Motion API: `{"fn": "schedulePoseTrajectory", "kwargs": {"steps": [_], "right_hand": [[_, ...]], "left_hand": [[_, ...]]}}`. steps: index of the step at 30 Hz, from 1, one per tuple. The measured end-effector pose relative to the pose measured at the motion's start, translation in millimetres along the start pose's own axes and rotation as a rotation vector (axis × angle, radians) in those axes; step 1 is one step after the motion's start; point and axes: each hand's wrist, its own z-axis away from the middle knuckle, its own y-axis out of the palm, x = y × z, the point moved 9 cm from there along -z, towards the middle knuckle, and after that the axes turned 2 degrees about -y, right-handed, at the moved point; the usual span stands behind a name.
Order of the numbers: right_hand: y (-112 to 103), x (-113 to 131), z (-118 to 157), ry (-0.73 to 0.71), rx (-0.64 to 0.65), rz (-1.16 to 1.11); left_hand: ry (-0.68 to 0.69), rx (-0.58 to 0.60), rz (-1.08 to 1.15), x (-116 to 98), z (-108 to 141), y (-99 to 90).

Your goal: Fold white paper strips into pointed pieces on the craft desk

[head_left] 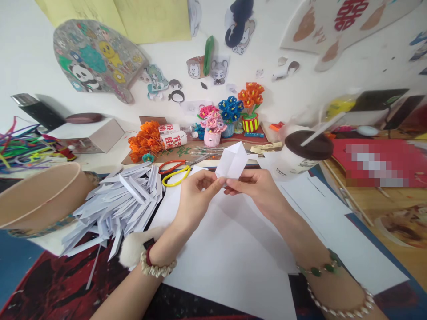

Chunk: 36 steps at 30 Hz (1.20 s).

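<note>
Between both hands is a small piece of folded white paper (232, 161), raised above the desk with creases across its upper part. My left hand (200, 191) pinches its lower left edge with thumb and fingers. At the lower right edge, my right hand (253, 189) pinches the same paper, the two thumbs nearly meeting. Large white sheets (233, 249) lie flat beneath the hands. To the left spreads a heap of folded white paper strips (123, 200). Scissors (176, 172) with a red and a yellow handle rest just beyond my left hand.
At left stands a beige round container (43, 195). A lidded cup with a straw (302, 153) is beyond my right hand. Orange craft flowers (147, 138) and small flower pots (213, 135) line the back by the wall. A red folder (376, 162) lies at right.
</note>
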Motion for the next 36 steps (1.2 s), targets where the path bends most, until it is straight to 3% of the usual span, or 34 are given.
{"fn": "schedulePoseTrajectory", "kwargs": {"steps": [11, 23, 36], "right_hand": [[-1.8, 6.5, 0.7, -0.044, -0.048, 0.045], [-2.0, 9.3, 2.1, -0.038, -0.087, 0.097], [-4.8, 8.8, 2.7, -0.050, -0.089, 0.036]], "left_hand": [[-0.039, 0.030, -0.023, 2.5, -0.7, 1.6], [0.132, -0.055, -0.245, -15.9, 0.9, -6.9], [0.054, 0.106, -0.125, -10.6, 5.8, 9.4]]}}
